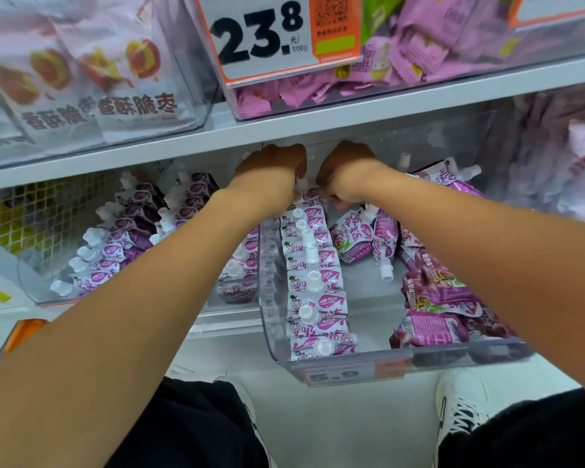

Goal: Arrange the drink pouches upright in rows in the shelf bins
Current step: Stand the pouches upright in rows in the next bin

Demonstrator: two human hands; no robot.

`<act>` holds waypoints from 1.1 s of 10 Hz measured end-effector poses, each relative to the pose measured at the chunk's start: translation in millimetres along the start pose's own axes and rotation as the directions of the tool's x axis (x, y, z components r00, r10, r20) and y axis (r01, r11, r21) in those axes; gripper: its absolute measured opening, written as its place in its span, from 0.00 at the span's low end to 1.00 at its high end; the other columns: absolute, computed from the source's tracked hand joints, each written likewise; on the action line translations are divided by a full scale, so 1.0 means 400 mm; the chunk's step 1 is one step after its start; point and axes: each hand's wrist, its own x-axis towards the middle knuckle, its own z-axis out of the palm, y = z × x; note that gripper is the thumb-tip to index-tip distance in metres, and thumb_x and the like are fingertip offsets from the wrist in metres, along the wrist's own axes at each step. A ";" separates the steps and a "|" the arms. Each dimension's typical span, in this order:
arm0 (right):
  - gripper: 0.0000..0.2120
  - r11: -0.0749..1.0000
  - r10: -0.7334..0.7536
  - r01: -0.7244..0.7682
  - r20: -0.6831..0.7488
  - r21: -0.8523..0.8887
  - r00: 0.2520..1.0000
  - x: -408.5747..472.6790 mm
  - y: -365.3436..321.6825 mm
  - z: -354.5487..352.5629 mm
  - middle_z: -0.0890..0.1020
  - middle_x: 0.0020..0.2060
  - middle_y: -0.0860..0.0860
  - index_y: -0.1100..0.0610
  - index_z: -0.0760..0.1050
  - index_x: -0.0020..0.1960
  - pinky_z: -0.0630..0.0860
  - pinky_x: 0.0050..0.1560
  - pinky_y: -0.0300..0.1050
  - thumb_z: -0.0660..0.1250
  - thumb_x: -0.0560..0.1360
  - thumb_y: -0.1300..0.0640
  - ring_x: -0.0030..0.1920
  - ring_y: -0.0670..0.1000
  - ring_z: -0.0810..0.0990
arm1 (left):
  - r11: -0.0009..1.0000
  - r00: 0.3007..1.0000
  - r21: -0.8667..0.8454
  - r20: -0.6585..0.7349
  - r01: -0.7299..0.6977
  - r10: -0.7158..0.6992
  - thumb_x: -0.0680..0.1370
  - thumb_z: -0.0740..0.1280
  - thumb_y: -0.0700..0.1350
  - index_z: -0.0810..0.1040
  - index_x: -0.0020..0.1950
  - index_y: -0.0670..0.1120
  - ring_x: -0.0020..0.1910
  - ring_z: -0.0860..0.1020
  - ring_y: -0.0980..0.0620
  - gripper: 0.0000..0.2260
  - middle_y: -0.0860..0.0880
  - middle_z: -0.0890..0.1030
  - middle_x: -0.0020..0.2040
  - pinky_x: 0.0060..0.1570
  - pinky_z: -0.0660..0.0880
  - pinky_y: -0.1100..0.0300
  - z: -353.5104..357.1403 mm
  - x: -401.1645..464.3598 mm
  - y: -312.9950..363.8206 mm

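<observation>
Fingers of left hand [273,170] and right hand [345,173] curling down at bin's 12 o'clock end, seemingly pinching pouch tops; exact grip hiding behind knuckles. Upright row [313,278] running toward 6 o'clock in clear bin [352,366]; loose pouches [433,292] lying at 3 o'clock. Advice: keeping spouts up, pressing row tight. Forearms reaching forward, wrists bending down.

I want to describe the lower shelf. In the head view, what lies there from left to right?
Bin of upright drink pouches → left hand → right hand → loose pouches lying flat in the pulled-out bin.
</observation>
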 end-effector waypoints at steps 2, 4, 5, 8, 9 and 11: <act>0.17 1.000 0.004 -0.003 -0.060 0.024 0.998 0.013 0.002 0.020 0.83 0.53 0.55 0.60 0.81 0.57 0.80 0.55 0.46 0.76 0.69 0.61 0.53 0.54 0.82 | 1.000 1.000 0.008 -0.009 -0.001 0.001 0.74 0.72 0.39 0.80 0.49 0.53 0.49 0.80 0.42 0.09 0.45 0.81 0.53 0.53 0.78 0.49 0.006 0.007 0.000; 0.15 0.997 -0.051 0.049 0.031 0.058 0.998 0.001 -0.012 0.006 0.84 0.51 0.57 0.61 0.81 0.56 0.82 0.51 0.50 0.76 0.71 0.58 0.48 0.57 0.83 | 0.980 0.997 0.187 0.047 -0.061 0.053 0.73 0.71 0.38 0.83 0.47 0.49 0.46 0.80 0.40 0.07 0.44 0.82 0.49 0.48 0.79 0.49 0.001 0.003 0.012; 0.13 0.992 -0.094 0.095 -0.012 0.083 0.996 -0.018 -0.012 0.002 0.83 0.52 0.55 0.58 0.83 0.56 0.79 0.53 0.46 0.73 0.74 0.53 0.51 0.56 0.82 | 0.972 0.993 0.221 0.096 -0.085 0.065 0.75 0.69 0.38 0.82 0.49 0.48 0.47 0.79 0.41 0.07 0.44 0.81 0.51 0.49 0.78 0.50 0.000 0.005 0.008; 0.18 0.997 -0.005 0.002 -0.037 -0.082 0.999 -0.021 -0.030 -0.011 0.80 0.51 0.57 0.63 0.78 0.57 0.77 0.48 0.45 0.74 0.68 0.70 0.49 0.58 0.80 | 0.977 0.982 0.197 0.185 -0.079 0.042 0.77 0.65 0.41 0.72 0.59 0.45 0.46 0.77 0.41 0.10 0.43 0.80 0.49 0.43 0.71 0.54 0.000 0.011 0.002; 0.17 1.000 -0.002 0.002 0.054 0.000 0.999 -0.023 -0.037 -0.015 0.82 0.48 0.56 0.62 0.79 0.57 0.80 0.41 0.42 0.75 0.69 0.67 0.45 0.55 0.82 | 0.996 0.996 0.087 0.093 -0.006 -0.002 0.76 0.68 0.41 0.72 0.60 0.42 0.47 0.76 0.40 0.13 0.41 0.80 0.51 0.43 0.71 0.53 0.005 0.005 -0.002; 0.12 0.946 -0.038 -0.039 0.229 0.322 0.973 -0.008 -0.005 -0.005 0.84 0.48 0.56 0.60 0.81 0.54 0.84 0.45 0.46 0.71 0.72 0.67 0.49 0.56 0.85 | 0.994 0.997 0.100 0.051 0.053 -0.058 0.74 0.69 0.35 0.78 0.60 0.46 0.53 0.79 0.40 0.15 0.42 0.79 0.57 0.53 0.77 0.49 0.010 0.009 0.004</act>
